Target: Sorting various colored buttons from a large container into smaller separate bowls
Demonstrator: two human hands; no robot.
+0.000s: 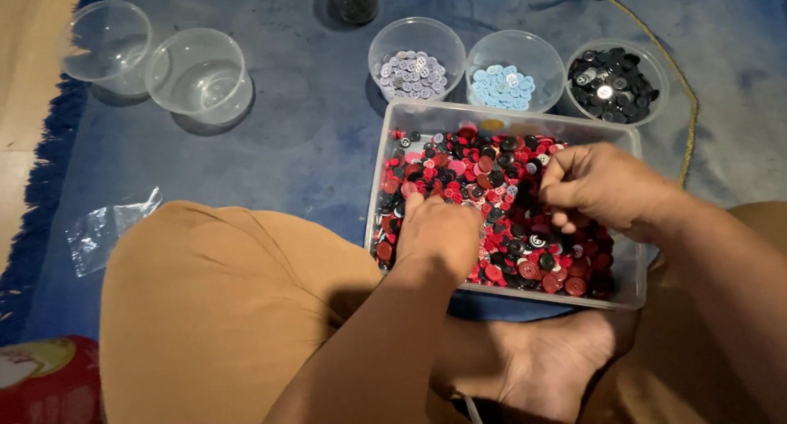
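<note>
The step in hand was sorting: both hands were down in the tray [631, 285], a clear rectangular container on the blue rug [311, 129] just beyond the person's crossed legs, filled with mixed red, black and pink buttons [492, 178]. The left hand [438, 235] lay knuckles-up on the near left of the heap, fingers curled into the buttons; whether its grip had closed on anything could not be told. The right hand [602, 186] hovered over the right of the heap with fingertips pinched together; the pinch appeared closed, but any button in it was hidden. Beyond the tray stood three round bowls in a row: a grey-button bowl [416, 59], a blue-button bowl [515, 72] and a black-button bowl [616, 80]. Two empty clear tubs [201, 76] stood at the far left. By judgement, the next move called for isolating a single colour between fingertips, lifting it free of the heap, and carrying it over the far tray wall to the matching bowl without spilling neighbours.
</note>
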